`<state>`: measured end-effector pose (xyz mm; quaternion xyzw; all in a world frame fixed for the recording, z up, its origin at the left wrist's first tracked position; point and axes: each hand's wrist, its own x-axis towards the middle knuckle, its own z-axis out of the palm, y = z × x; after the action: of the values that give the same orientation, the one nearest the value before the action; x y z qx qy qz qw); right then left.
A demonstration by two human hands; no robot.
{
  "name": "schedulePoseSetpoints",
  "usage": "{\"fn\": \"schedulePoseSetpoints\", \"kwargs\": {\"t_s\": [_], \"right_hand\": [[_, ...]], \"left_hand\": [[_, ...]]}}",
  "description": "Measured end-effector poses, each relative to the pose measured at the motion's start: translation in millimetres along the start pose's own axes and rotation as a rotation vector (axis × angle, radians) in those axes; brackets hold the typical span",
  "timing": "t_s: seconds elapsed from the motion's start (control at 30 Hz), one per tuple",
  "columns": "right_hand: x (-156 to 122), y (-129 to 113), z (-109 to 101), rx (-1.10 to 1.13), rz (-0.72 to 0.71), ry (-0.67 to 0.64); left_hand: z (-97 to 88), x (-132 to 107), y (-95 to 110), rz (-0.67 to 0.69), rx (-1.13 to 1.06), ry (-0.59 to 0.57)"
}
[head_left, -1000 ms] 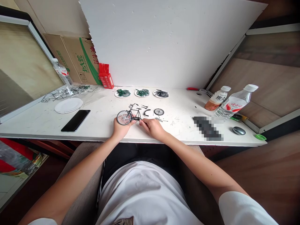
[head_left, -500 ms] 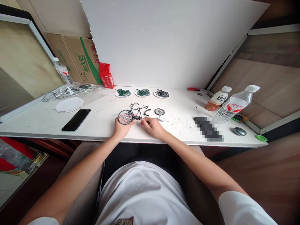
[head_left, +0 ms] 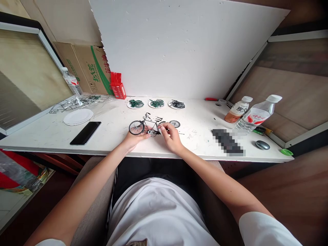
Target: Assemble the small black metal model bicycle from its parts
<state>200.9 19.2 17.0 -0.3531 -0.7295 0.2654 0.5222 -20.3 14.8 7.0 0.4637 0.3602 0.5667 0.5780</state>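
A small black model bicycle is held just above the table, its front wheel and handlebars to the left. My left hand grips it from below, fingers closed around the lower frame. At the rear end of the frame, my right hand has thumb and forefinger pinched together; whether they hold the frame or a tiny part is hidden. Beyond the right hand a loose spoked wheel lies flat on the table. A small black part shows behind the bicycle's rear.
Three small plates of model parts stand in a row at the back. On the left are a phone, white plates and a water bottle. Bottles and a computer mouse stand on the right.
My right hand has moved up and slightly right along the rear of the bicycle. The bicycle has turned a little in my left hand, showing more of its lower frame.
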Motion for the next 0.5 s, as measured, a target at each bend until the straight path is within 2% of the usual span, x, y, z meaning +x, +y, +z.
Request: {"fn": "schedulePoseSetpoints", "kwargs": {"t_s": [0.27, 0.5], "right_hand": [[-5.0, -9.5, 4.6, -0.159, -0.204, -0.081], [-2.6, -2.8, 6.3, -0.266, -0.256, -0.081]], "left_hand": [[1.6, -1.6, 4.4, -0.018, -0.051, -0.010], [1.0, -1.7, 5.0, -0.035, -0.055, -0.019]]}}
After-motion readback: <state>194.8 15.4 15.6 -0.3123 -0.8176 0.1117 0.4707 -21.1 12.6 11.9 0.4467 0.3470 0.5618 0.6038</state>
